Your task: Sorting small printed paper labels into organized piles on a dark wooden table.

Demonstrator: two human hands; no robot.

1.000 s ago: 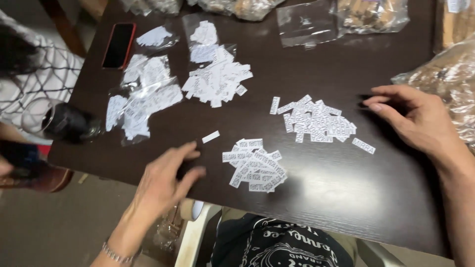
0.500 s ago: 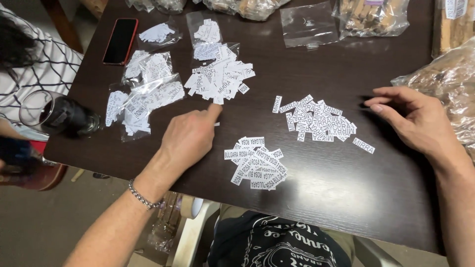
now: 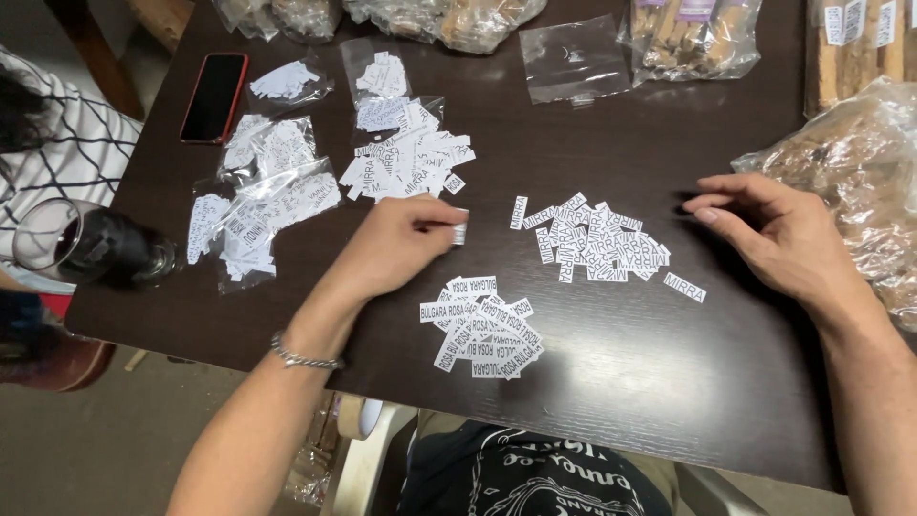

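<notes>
Left hand (image 3: 396,247) pinches a small white paper slip (image 3: 459,232) between thumb and fingertips, just above the bench (image 3: 669,382), near its middle; metal bracelet (image 3: 304,355) on the wrist. Right hand (image 3: 778,234) rests on the bench toward the right edge, fingers loosely curled and narrow, holding nothing, fingertips pointing left.

Three loose piles of white printed slips on the dark wood: near pile (image 3: 485,327) toward the front edge just below the left hand, middle pile (image 3: 597,244) between the two hands with one stray slip (image 3: 685,287) at its right side, far pile (image 3: 411,162) beyond the left hand. Clear flat bags with more white slips (image 3: 258,205) cluster toward the left edge, two smaller ones (image 3: 382,81) farther back. Red-cased dark phone (image 3: 214,96) lies flat near the far left corner. Empty clear bag (image 3: 573,59) at the far edge, centre. Bags of tan sticks (image 3: 697,33) at the far right; bulky clear bag of brownish material (image 3: 850,182) at the right edge, just behind the right hand. Dark glass (image 3: 91,247) by the left edge.

Open bare wood along the front edge and front right corner, also between the middle pile and the far edge. Another person in a striped top (image 3: 57,143) sits off the left edge
</notes>
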